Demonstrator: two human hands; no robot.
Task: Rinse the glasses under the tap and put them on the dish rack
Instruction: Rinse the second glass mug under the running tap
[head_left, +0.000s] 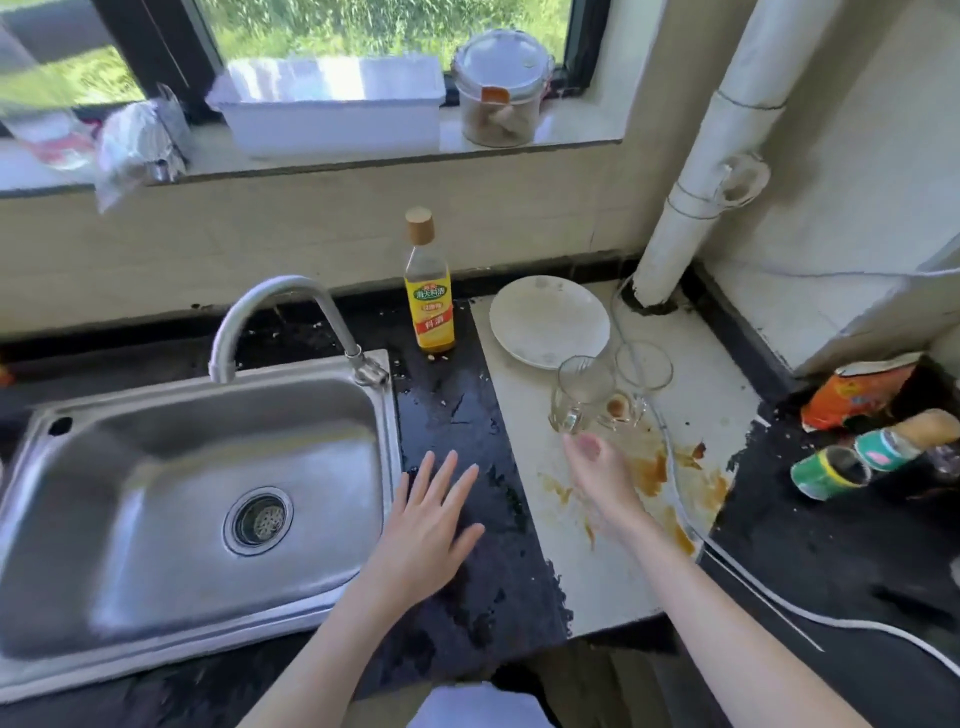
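Observation:
Two clear glasses stand side by side on the pale counter slab, the nearer glass (579, 392) to the left and the other glass (643, 370) behind it on the right. My right hand (605, 480) hovers just below the nearer glass with relaxed fingers and holds nothing. My left hand (428, 525) is spread flat over the dark counter beside the steel sink (130, 519). The curved tap (270, 317) arches over the sink with no water running. A white plastic rack (332, 111) sits on the window sill.
A white plate (548, 319) lies behind the glasses. A yellow-labelled bottle (428, 291) stands between tap and plate. Brown sauce smears (654, 475) stain the slab. Tipped cans (831, 473), a torn snack bag (857, 389), a white cable (779, 605) and a pipe (701, 182) crowd the right.

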